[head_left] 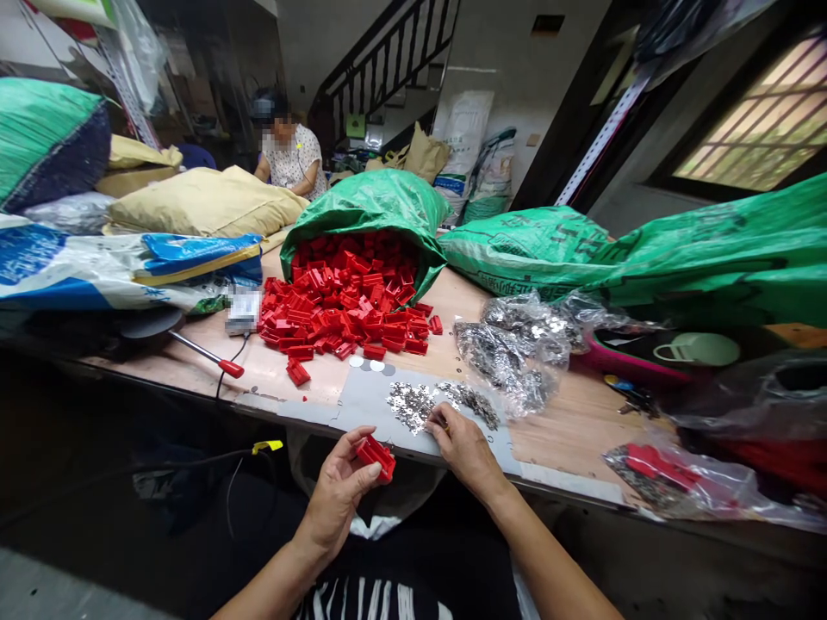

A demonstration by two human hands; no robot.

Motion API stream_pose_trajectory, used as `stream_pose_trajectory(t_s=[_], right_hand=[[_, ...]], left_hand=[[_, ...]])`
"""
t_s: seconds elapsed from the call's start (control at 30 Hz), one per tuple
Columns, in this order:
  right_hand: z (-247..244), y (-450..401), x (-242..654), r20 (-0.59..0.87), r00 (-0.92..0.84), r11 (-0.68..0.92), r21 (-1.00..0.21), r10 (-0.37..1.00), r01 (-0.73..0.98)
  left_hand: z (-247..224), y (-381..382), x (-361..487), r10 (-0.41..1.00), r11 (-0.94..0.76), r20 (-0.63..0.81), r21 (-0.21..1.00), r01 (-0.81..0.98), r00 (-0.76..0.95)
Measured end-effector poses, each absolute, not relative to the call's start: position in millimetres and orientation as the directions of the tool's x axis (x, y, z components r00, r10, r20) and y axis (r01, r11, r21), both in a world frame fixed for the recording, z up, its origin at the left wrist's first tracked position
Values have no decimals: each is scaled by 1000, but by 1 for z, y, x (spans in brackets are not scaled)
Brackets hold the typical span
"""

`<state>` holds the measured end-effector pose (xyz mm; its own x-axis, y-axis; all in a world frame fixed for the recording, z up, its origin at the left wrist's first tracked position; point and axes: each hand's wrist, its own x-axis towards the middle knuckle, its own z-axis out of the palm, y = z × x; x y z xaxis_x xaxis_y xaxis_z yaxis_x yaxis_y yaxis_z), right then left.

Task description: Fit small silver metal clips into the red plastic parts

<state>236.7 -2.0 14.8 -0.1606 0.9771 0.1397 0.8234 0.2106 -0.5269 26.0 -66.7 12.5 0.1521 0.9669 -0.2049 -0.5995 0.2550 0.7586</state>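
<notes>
In my left hand (339, 486) is a red plastic housing (376, 459), gripped between thumb and fingers just off the table's front edge. My right hand (466, 443) has its fingertips pinched together at the pile of small flat metal pieces (412, 406); whatever lies between them is too small to make out. A second, darker heap of metal pieces (475, 403) lies just right of the first, on the same grey mat (362, 400). Beyond the mat, many more red housings (342, 301) spill from the mouth of a green woven sack (381, 194).
Clear plastic bags of metal parts (510, 353) lie right of the mat. Near the right front edge rests another bag with red pieces (672, 474). A red-tipped lever (229, 368) juts out at left. Green sacks (536, 245) line the back; another person (294, 159) sits beyond.
</notes>
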Motion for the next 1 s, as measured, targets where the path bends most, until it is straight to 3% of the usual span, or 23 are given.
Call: stream_pose_trajectory(t_s=[0.13,0.37,0.63,1.0], right_hand=[[17,-4,240,167,-141,215,-618,976,756],[44,-26,217,162,-259,285,-775,952,564],[45,-35,197,278,-364,436,-760,889,483],[44,-34,200,136,-449,345,-836,883,427]], left_hand=[[17,-62,28,963,269,-212,731,-627,166],[22,-50,32,969,246,-188,721,-647,158],[24,-47,36,968,250,-182,724,-643,172],[23,-45,32,962,263,-162,759,-596,218]])
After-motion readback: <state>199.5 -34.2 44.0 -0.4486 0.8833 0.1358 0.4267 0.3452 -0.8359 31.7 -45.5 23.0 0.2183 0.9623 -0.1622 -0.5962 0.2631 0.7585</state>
